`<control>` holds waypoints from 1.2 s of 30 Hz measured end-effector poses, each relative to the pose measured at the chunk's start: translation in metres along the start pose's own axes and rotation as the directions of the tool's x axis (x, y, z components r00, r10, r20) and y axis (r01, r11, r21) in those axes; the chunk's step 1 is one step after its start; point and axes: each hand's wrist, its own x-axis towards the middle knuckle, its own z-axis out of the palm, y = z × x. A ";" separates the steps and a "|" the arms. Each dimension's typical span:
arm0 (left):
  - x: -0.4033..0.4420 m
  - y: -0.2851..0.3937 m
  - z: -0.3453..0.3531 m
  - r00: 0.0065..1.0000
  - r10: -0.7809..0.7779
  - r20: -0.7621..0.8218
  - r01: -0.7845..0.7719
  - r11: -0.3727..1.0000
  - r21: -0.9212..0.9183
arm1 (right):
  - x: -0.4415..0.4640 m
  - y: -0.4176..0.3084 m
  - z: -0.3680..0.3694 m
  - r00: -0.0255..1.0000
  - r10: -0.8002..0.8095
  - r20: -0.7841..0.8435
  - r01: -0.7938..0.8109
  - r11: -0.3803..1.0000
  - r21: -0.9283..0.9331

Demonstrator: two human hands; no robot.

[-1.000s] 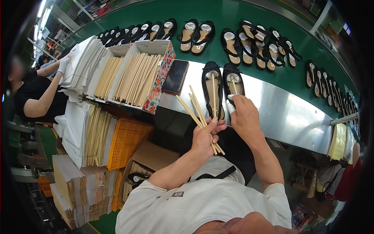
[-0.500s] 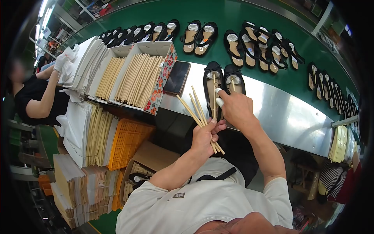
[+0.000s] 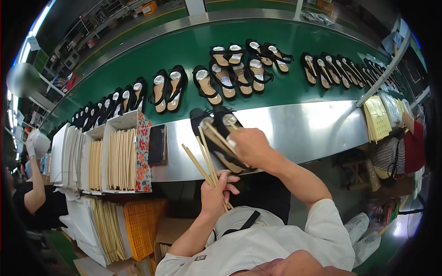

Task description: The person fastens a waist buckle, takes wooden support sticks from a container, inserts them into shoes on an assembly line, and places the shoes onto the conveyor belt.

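Note:
A bundle of several thin wooden sticks (image 3: 202,161) is held in my left hand (image 3: 217,193), its fingers wrapped round the lower part. My right hand (image 3: 251,146) is closed over the heel end of a pair of black flat shoes (image 3: 212,124) near the edge of the metal counter. The shoes are blurred by motion. They have tan insoles and silvery wads in the toes, and a stick lies along each insole. My right fingers are partly hidden, with white coverings on some fingertips.
Boxes of sticks (image 3: 122,158), a dark phone-like slab (image 3: 157,144) and paper stacks stand at left. More black shoes (image 3: 206,85) rest on the green belt (image 3: 285,92). An orange crate (image 3: 143,227) is below. A person in black (image 3: 34,198) is at far left.
The view has swung to the right. My right hand has closed at the pair of shoes, which now looks tilted and blurred. My left hand keeps the sticks, and its fingers have spread slightly.

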 end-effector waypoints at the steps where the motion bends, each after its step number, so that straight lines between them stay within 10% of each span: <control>1: 0.003 -0.004 -0.003 0.999 0.037 0.014 -0.037 0.999 0.005 | -0.009 0.013 -0.011 0.991 -0.018 -0.134 0.027 0.998 0.061; 15: 0.068 -0.010 0.004 0.977 0.212 0.011 -0.205 0.932 0.299 | 0.074 0.339 -0.155 0.778 0.371 -0.508 -0.584 0.726 -0.364; 19: 0.075 -0.020 0.002 0.963 0.268 0.012 -0.255 0.901 0.350 | 0.134 0.360 -0.158 0.796 0.236 -0.557 -0.528 0.720 -0.450; 30: 0.076 -0.018 0.004 0.978 0.160 -0.136 -0.116 0.951 0.286 | 0.295 0.393 -0.062 0.714 0.679 -0.174 -0.698 0.670 -0.251; 36: 0.075 -0.017 0.000 0.987 0.086 -0.135 -0.046 0.961 0.271 | 0.282 0.412 -0.080 0.626 0.610 -0.486 -0.648 0.753 0.112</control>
